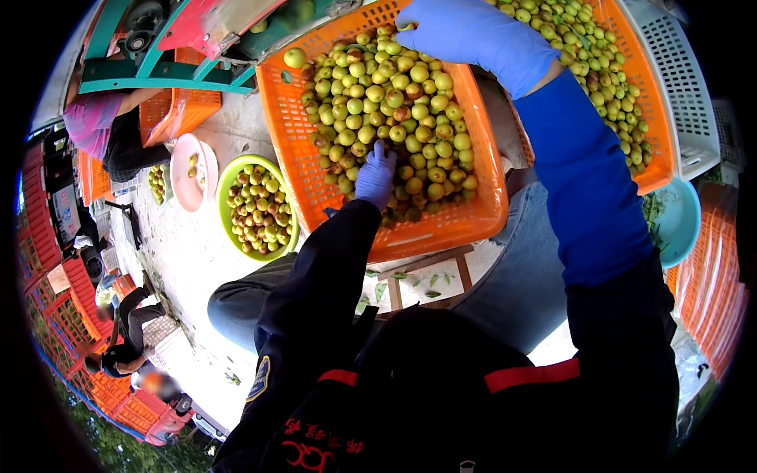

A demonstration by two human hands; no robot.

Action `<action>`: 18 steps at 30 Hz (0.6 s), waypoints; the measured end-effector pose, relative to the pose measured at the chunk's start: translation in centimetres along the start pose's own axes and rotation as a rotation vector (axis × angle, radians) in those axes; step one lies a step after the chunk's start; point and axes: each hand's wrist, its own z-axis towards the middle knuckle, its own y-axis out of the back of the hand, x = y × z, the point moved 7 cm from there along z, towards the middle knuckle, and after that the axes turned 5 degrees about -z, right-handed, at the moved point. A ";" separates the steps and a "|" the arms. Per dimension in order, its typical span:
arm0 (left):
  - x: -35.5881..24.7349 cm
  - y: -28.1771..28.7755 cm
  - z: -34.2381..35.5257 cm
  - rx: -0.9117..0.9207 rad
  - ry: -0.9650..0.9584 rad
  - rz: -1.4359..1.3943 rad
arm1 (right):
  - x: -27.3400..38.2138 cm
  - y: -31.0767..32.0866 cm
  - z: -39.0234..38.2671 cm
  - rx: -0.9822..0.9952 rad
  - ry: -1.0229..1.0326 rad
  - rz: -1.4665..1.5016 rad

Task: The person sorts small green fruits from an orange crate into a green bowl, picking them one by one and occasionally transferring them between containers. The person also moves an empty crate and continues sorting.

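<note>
An orange plastic crate holds a pile of yellow-green jujubes, some with reddish-brown patches. My left hand, in a blue-violet glove, reaches into the middle of the pile. Its visible fingers are stretched apart and touch the fruit; some fingertips are hidden. At the crate's far right corner is my right hand, gloved alike, with thumb and fingers bent around a jujube that is mostly hidden. One lone jujube rests at the crate's far left corner.
Left of the crate stand a lime-green basin of redder jujubes and a pink basin. A second orange crate, a white crate and a blue basin are at right. People work at the far left.
</note>
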 end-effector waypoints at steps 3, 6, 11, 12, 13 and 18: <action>0.2 -1.4 0.2 0.173 0.008 0.141 | 0.4 0.0 -0.4 0.170 -0.126 0.038; 0.4 -1.5 1.5 0.332 0.052 0.140 | -2.7 -2.8 3.5 -0.038 -0.097 -0.280; 3.6 -0.4 -0.4 0.128 0.280 -0.502 | -2.0 -2.1 2.4 -0.048 -0.122 -0.283; 4.9 -1.1 -1.4 0.134 0.395 -0.707 | -1.6 -2.2 2.5 -0.021 -0.139 -0.305; 2.6 0.1 -2.1 0.364 0.786 -1.279 | -2.8 -2.1 2.4 -0.047 -0.172 -0.306; -0.8 3.5 -3.8 0.279 0.436 -2.299 | -2.1 -1.7 2.1 -0.030 -0.152 -0.299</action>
